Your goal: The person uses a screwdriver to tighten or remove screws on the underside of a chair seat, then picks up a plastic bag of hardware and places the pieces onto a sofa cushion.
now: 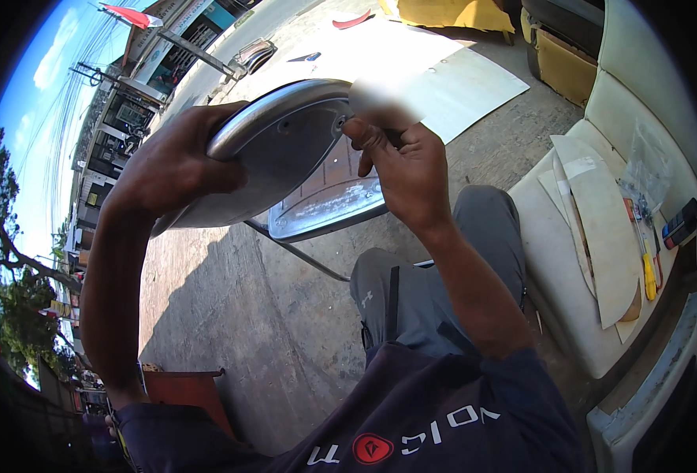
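Observation:
My left hand grips the rim of a grey, rounded panel, which looks like a chair backrest, and holds it raised and tilted. Its thumb lies on the panel's inner face. My right hand is at the panel's right end, thumb and fingers closed together beside a small hole in the edge. Whatever those fingers hold, if anything, is too small to make out. Just below the panel stands a metal-framed chair with a worn, shiny seat pan.
On the cream seat at right lie pale flat cut pieces, a yellow-handled screwdriver, a plastic bag and a dark container. White sheeting covers ground ahead. A reddish-brown box stands at lower left.

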### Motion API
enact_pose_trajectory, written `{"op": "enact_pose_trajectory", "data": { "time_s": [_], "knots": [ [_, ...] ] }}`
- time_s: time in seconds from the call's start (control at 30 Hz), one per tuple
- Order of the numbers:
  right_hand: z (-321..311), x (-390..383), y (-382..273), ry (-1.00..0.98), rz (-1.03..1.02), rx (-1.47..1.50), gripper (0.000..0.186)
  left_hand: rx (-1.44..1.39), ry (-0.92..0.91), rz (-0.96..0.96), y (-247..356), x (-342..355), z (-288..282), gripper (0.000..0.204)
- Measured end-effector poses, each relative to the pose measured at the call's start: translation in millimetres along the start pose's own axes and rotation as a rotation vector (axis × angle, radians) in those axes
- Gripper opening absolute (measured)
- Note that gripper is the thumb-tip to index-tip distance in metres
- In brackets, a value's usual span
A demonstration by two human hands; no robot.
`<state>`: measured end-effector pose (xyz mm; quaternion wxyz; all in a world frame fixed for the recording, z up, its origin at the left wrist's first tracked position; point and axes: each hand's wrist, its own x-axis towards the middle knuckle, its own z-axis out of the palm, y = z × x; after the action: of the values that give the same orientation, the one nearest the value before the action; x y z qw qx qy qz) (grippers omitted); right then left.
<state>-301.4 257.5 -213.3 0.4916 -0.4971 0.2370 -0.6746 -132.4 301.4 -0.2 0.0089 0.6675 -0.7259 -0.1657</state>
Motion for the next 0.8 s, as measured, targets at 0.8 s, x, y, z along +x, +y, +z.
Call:
{"op": "enact_pose_trajectory", "data": {
  "time_s": [0.8],
  "knots": [
    [15, -10, 0, -0.117, -0.126, 0.034, 0.021, 0.011, 0.084, -0.054, 6, -6, 7, 0.070]
  ]
}}
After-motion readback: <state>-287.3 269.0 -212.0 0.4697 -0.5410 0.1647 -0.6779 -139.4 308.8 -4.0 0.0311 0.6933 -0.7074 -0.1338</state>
